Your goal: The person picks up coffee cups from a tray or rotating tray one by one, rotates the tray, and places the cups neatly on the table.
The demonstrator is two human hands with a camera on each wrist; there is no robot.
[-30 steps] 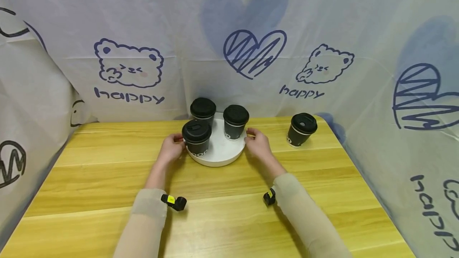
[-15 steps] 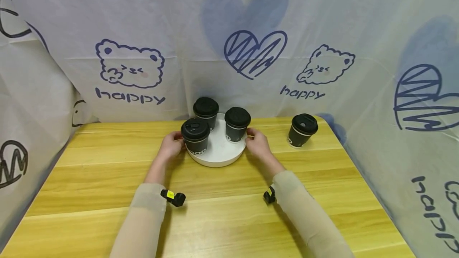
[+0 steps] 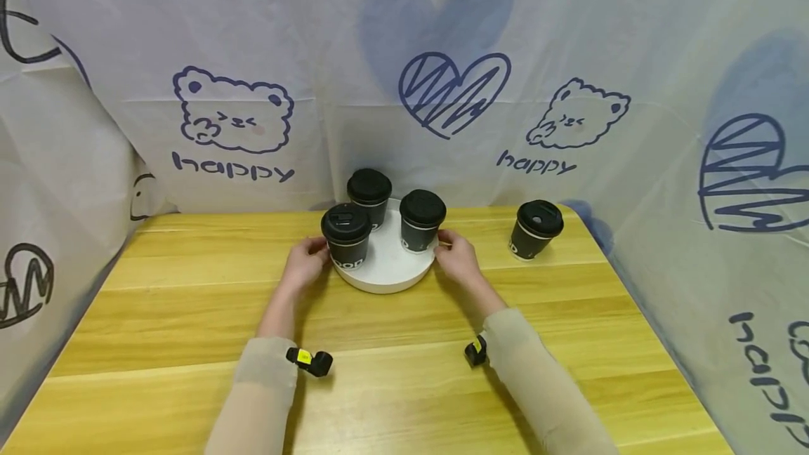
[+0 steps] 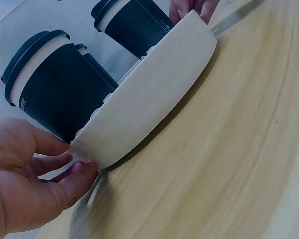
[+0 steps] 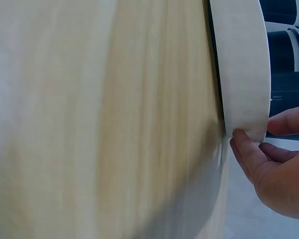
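A round white tray (image 3: 387, 278) with a low wall stands on the table. Three black paper cups with black lids are upright on it: one at front left (image 3: 347, 248), one at the back (image 3: 369, 192), one at right (image 3: 420, 229). My left hand (image 3: 306, 264) pinches the tray's left edge; in the left wrist view its thumb lies at the rim by a cup, its fingers low on the wall. On the opposite side my right hand (image 3: 459, 260) pinches the edge, thumb at the rim, fingertips on the wall (image 5: 241, 69). Parts of both hands' fingers are hidden.
Another lidded black cup (image 3: 534, 232) stands on the table to the right, apart from the tray. The wooden table (image 3: 385, 385) meets a hanging cloth (image 3: 341, 41) with drawings at its back edge. Cloth also hangs at both sides.
The tray has turned slightly clockwise: the back cup has moved right, the right cup right and nearer, the front-left cup farther back. Both hands stay at the tray's edge; the separate cup has not moved.
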